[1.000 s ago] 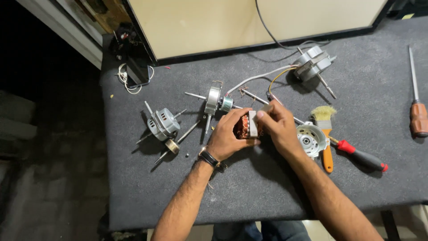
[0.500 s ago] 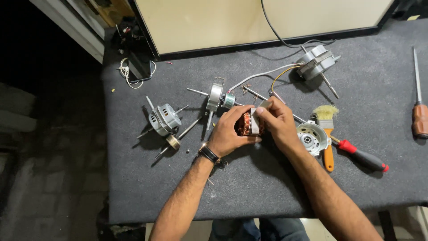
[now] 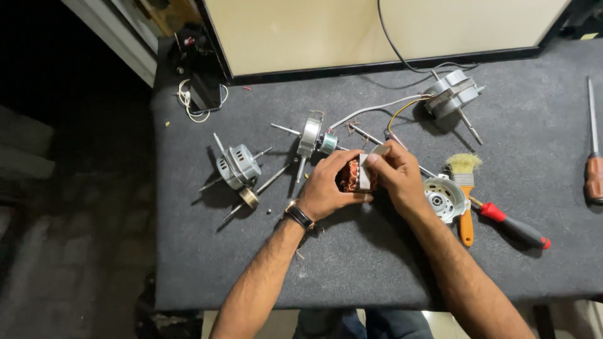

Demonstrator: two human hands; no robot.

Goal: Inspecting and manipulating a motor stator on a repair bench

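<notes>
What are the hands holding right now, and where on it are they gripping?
Both hands hold a small motor stator with copper windings. The left hand wraps its left side; the right hand grips its right side and top edge.

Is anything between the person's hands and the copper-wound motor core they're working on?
Nothing visible. The left hand and right hand both grip the motor core directly, above the grey mat. The round metal end cover lies beside the right hand, not between.

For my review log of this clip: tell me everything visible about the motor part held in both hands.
The motor part is a small stator: coppery-brown windings around a pale grey metal core. It sits above the grey table, clasped between the left hand and the right hand, whose fingers cover most of it. A light-coloured piece sticks up by the right fingertips. Its underside is hidden.
</notes>
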